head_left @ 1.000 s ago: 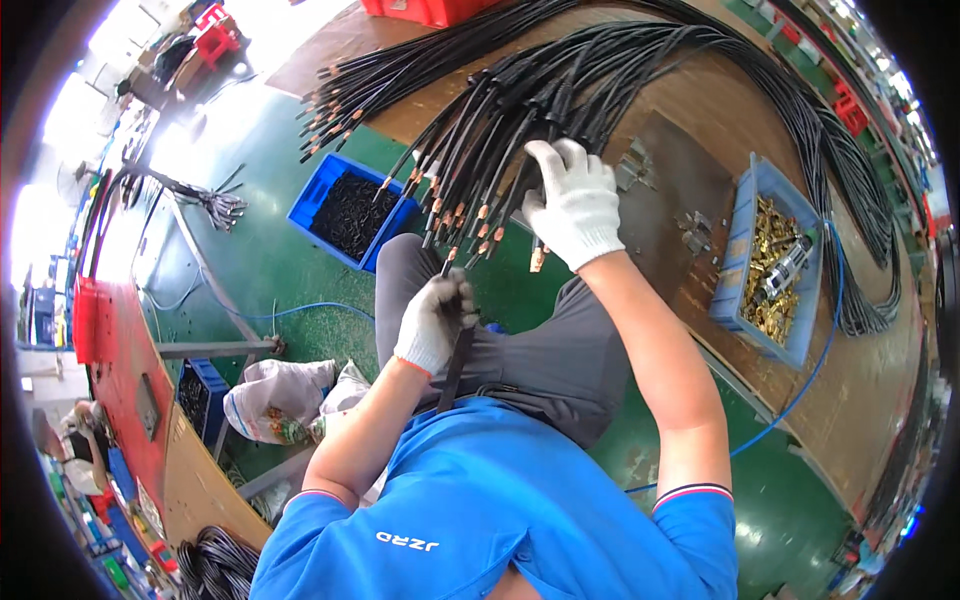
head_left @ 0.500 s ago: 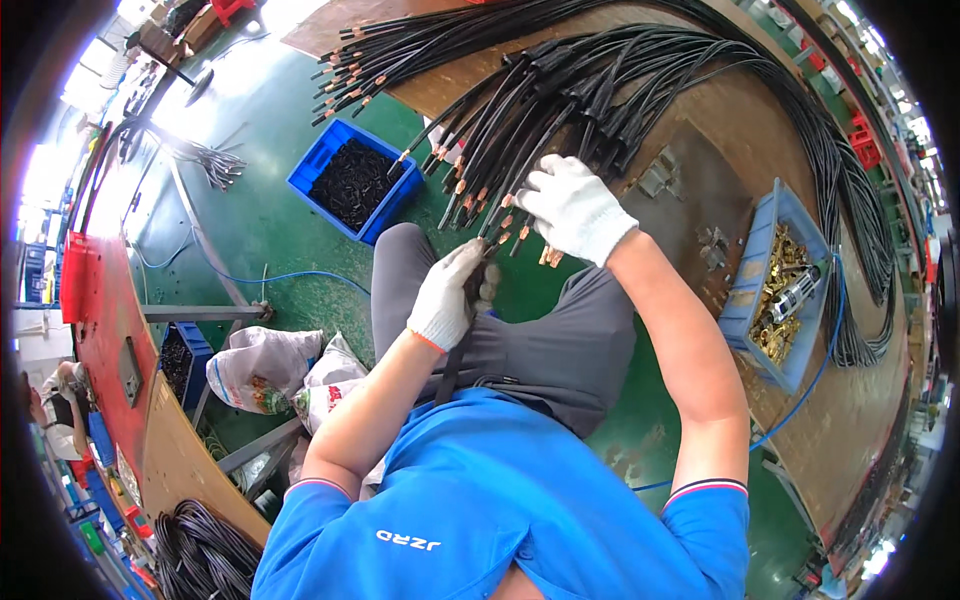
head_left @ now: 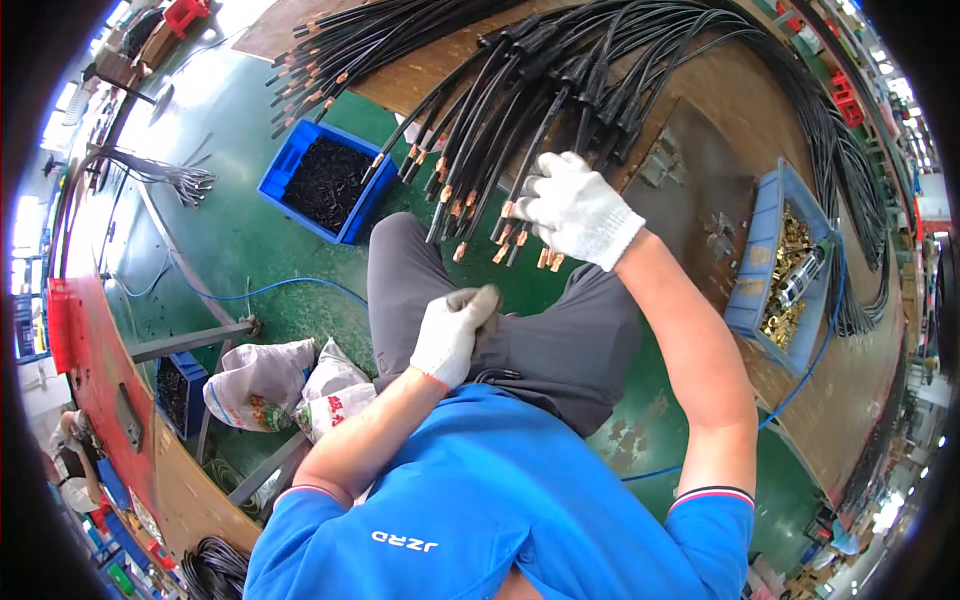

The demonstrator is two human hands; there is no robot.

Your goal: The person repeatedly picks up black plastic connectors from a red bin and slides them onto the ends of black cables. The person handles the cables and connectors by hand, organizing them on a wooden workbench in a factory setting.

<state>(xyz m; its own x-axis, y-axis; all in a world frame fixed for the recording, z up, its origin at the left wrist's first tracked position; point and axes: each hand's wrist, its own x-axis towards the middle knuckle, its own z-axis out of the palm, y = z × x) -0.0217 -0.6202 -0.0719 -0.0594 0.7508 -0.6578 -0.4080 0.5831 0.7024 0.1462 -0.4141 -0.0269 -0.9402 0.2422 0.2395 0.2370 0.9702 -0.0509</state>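
Observation:
In a white knit glove, my right hand is closed around a black cable near its end. That cable belongs to a thick bundle of black cables hanging over the table edge. Their ends carry copper-coloured tips, several of which dangle just left of my right hand. My left hand, in a white glove with darkened fingertips, is closed in front of my lap, apart from the cables. What it holds, if anything, is hidden inside the fingers.
A blue crate of small black parts stands on the floor at left. On the brown table, a blue bin holds brass-coloured parts and a tool with a blue hose. Sacks and another blue crate are lower left.
My left hand has drawn back from the cable tips toward my lap. My right hand stays at the bundle with its fingers around a cable. The view has shifted slightly.

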